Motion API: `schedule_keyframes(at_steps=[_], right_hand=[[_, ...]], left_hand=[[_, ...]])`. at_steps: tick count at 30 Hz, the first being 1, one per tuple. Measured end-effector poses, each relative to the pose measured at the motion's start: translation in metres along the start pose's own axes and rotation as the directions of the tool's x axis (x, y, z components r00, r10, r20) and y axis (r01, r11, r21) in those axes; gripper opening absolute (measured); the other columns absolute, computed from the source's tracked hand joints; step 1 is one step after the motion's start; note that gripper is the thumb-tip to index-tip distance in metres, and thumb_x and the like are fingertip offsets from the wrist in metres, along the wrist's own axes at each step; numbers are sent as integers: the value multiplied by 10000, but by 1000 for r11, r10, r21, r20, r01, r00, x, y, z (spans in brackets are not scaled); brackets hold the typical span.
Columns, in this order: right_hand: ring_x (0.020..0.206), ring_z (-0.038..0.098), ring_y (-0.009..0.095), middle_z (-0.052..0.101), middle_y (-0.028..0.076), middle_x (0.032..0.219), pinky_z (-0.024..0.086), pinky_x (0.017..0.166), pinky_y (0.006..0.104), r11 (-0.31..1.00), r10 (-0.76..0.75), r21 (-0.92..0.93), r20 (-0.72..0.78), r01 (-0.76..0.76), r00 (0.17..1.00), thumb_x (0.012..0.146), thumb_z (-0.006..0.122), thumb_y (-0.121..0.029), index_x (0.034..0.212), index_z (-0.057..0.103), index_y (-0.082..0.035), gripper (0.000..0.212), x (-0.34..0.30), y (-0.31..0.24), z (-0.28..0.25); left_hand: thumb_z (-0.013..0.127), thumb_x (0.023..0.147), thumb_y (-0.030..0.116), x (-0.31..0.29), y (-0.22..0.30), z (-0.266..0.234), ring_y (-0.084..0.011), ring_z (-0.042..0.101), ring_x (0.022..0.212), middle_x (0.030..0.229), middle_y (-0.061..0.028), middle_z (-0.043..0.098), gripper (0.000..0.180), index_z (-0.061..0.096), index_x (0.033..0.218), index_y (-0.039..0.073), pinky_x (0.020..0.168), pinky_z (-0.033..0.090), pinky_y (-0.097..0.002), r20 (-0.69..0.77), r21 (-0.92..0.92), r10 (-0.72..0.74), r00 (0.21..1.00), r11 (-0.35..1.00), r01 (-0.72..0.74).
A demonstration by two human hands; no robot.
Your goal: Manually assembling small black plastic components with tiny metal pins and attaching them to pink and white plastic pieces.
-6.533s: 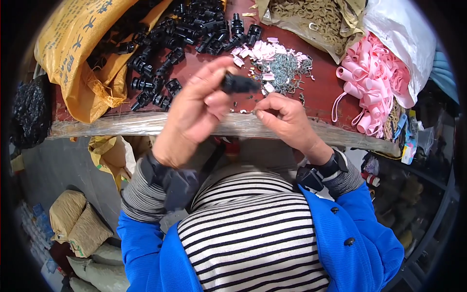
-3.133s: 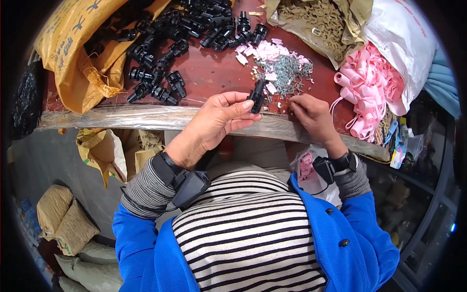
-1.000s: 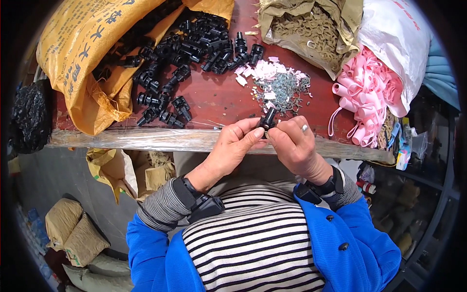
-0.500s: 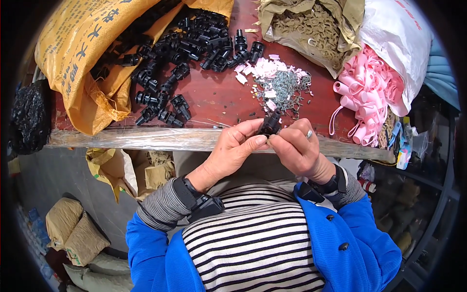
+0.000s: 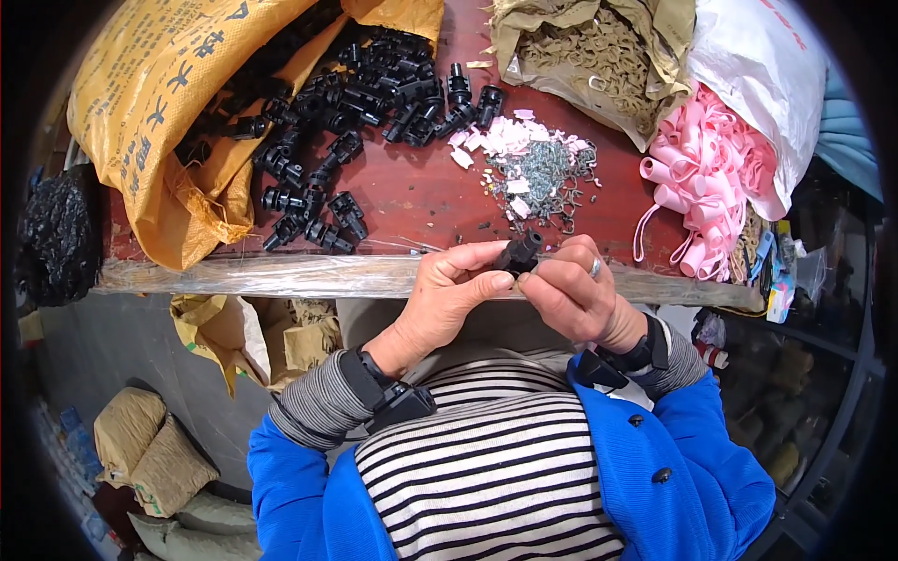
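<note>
Between my hands, over the table's near edge, is a black plastic fitting (image 5: 520, 251), tilted with its narrower end up to the right. My left hand (image 5: 455, 292) grips it between thumb and fingers. My right hand (image 5: 578, 288), wearing a ring, is closed with thumb and fingertips pinched at the fitting's lower right side; whatever the pinch holds is too small to make out. Just beyond lie a pile of small grey metal clips (image 5: 544, 178) and pale pink pieces (image 5: 505, 136). More black fittings (image 5: 402, 89) are heaped at the far left.
An orange woven sack (image 5: 154, 122) spills fittings on the left. A brown bag (image 5: 608, 70) of small tan parts stands at the back. A white sack (image 5: 762, 75) with pink straps (image 5: 703, 178) lies on the right. Clear wrap covers the table edge (image 5: 253, 274).
The fitting has tipped slightly, its upper end leaning more to the right. Both hands stay at nearly the same spot, fingers shifting a little. The whole view has moved slightly.
</note>
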State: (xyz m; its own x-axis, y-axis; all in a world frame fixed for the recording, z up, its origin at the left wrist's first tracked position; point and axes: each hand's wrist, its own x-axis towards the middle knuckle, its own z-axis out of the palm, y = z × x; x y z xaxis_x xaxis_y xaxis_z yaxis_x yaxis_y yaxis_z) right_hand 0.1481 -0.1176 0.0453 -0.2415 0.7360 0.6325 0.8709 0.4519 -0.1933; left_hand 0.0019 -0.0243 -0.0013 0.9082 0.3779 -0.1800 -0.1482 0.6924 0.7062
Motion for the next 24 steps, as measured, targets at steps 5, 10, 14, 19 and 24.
schedule_keyframes(at_steps=[5,10,14,19,24], right_hand=[[602,446,139,457,43,747,371,492,256,980,146,137,-5,-144,989,571,662,34,818,526,-12,286,-6,5,6],[634,443,88,468,26,766,364,526,220,402,664,662,264,-632,699,642,675,1,909,487,-28,328,-5,5,7],[673,443,49,479,4,800,358,571,188,16,633,636,591,-772,500,683,675,-56,992,446,-34,386,2,15,-3],[664,486,105,516,38,825,393,588,227,514,454,419,608,-749,651,708,652,-128,911,498,-10,281,7,62,-25],[679,530,229,527,115,802,429,605,291,763,614,-311,78,-566,785,741,591,-157,896,561,-46,193,5,162,-35]], left_hand=[[554,784,31,1,2,3,-153,557,909,1040,-116,551,337,482,1108,-24,796,482,-281,-28,-54,-14,1000,998,13],[535,802,47,2,6,2,-163,557,916,1034,-119,553,319,478,1106,-30,791,486,-282,-8,-76,-40,999,996,39],[533,808,61,-2,11,2,-175,560,919,1026,-121,555,313,478,1101,-35,778,491,-279,21,-57,-68,997,996,69],[535,809,67,1,21,-3,-200,576,898,996,-126,566,309,482,1095,-35,753,498,-263,-32,-6,-111,993,994,111],[531,818,82,2,24,-8,-184,584,882,1009,-91,571,305,492,1108,-8,742,473,-236,-55,29,-105,993,994,107]])
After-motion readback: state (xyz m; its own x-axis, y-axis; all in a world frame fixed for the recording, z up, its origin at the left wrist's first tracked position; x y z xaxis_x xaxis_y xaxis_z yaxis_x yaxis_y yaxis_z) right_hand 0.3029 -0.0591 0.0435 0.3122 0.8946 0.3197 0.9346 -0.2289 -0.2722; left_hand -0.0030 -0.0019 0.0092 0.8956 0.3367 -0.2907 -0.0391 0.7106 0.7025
